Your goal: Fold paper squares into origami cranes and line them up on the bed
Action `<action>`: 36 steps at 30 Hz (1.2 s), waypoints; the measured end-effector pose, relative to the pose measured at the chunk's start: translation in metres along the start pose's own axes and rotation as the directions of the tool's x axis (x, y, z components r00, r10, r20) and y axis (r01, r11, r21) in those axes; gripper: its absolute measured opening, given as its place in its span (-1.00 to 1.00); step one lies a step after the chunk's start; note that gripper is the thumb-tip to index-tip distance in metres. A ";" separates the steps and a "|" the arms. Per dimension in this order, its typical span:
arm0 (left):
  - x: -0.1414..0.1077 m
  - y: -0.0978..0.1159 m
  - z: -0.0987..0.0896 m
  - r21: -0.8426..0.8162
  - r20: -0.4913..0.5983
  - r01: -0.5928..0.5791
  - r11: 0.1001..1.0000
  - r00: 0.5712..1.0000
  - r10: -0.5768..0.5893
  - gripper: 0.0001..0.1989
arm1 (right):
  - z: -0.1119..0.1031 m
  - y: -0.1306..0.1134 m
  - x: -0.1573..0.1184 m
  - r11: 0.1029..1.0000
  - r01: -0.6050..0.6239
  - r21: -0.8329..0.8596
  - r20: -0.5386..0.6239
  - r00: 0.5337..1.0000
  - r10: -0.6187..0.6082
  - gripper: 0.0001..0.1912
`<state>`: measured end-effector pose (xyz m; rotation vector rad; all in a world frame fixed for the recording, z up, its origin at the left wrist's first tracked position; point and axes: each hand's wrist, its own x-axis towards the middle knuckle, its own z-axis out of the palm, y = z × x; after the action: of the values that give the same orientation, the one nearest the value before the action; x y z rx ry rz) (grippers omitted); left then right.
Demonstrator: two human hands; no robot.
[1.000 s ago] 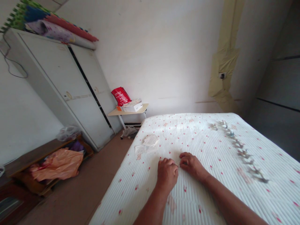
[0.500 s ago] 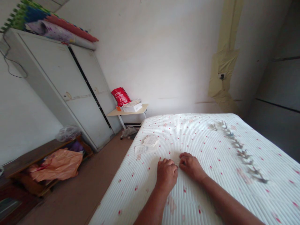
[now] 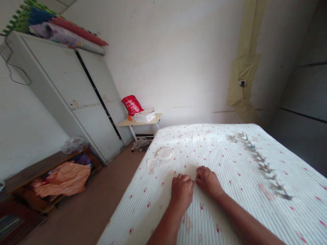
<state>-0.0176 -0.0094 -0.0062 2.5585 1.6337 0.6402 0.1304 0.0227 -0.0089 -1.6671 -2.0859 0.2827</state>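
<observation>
My left hand [image 3: 182, 190] and my right hand [image 3: 208, 180] lie close together on a white ribbed mattress [image 3: 204, 224] with red dots. Both have their fingers curled in. A small pale scrap seems to show between the fingertips, mostly hidden, so its kind cannot be made out. Beyond my left hand lie printed paper sheets [image 3: 163, 153], some overlapping. To the right of my right hand runs a slanting row of small folded figures [image 3: 265, 167], like paper birds, several in number.
Behind the mattress a small table [image 3: 124, 123] carries a red bag [image 3: 131, 105] and a white box [image 3: 145, 117]. A grey cabinet [image 3: 63, 78] with rolled mats [image 3: 74, 35] on top stands at left. Below it, an orange plastic bag [image 3: 63, 180] lies on a wooden shelf unit [image 3: 35, 165].
Almost nothing differs. Both hands stay in the same place with curled fingers, and the whole view has shifted very slightly.
</observation>
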 end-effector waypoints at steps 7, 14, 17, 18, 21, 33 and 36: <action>-0.003 0.001 -0.005 0.018 0.055 -0.011 1.000 0.998 0.010 -0.80 | -0.004 -0.003 0.003 0.993 -0.117 -0.003 0.043 0.992 0.117 -0.95; -0.006 0.002 -0.006 0.034 0.077 -0.038 0.999 0.996 0.035 -0.79 | -0.006 -0.006 0.006 0.987 -0.160 0.007 0.072 0.985 0.159 -0.90; -0.006 0.002 -0.005 0.047 0.081 -0.042 0.998 0.996 0.038 -0.77 | -0.007 -0.007 0.007 0.986 -0.169 -0.011 0.071 0.983 0.169 -0.86; -0.006 0.002 -0.005 0.051 0.081 -0.041 0.998 0.996 0.036 -0.76 | -0.007 -0.007 0.007 0.985 -0.171 -0.014 0.071 0.983 0.172 -0.85; -0.007 0.003 -0.005 0.061 0.083 -0.037 0.997 0.996 0.032 -0.74 | -0.007 -0.006 0.007 0.985 -0.172 -0.017 0.074 0.982 0.172 -0.85; -0.007 0.006 -0.006 0.105 0.089 -0.029 0.994 0.996 0.020 -0.75 | -0.007 -0.006 0.009 0.982 -0.186 -0.017 0.068 0.980 0.187 -0.87; -0.007 0.005 -0.006 0.107 0.095 -0.024 0.994 0.995 0.013 -0.75 | -0.005 -0.004 0.010 0.981 -0.193 -0.020 0.073 0.978 0.194 -0.86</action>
<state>-0.0175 -0.0192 -0.0021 2.6366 1.6602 0.4358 0.1281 0.0312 -0.0003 -1.8975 -1.9832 0.4003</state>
